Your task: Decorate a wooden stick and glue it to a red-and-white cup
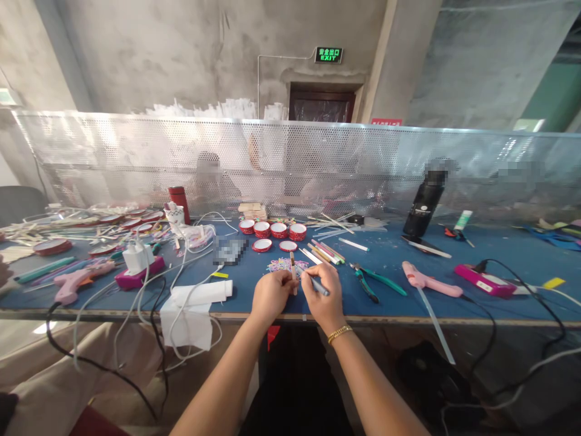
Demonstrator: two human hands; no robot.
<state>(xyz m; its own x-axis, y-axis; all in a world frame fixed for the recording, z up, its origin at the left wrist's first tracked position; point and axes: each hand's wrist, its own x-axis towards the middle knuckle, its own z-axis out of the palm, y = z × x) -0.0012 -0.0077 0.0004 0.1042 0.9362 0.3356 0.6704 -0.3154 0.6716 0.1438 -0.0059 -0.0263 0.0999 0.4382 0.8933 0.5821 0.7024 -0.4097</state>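
Note:
My left hand [273, 293] is closed round a narrow wooden stick [293, 261], held upright near the table's front edge; its upper part looks brown. In my right hand [327, 297], a grey-blue marker pen [320, 287] is pinched, with its tip end close to the stick. Whether the tip touches the wood I cannot tell. Just beyond both hands lies a heap of small multicoloured bits [276, 264]. Several capped markers [327, 251] rest to the right of that heap. Behind it stand red-rimmed round tins [279, 230], some of them stacked.
Teal-handled pliers [379, 281], a pink glue gun [429, 282] and a black bottle [423, 206] are on the right. Leftward lie a white roll [202, 293], tangled cables, a power strip [138, 272] and another pink glue gun [75, 281]. A perforated metal screen [327, 163] borders the back.

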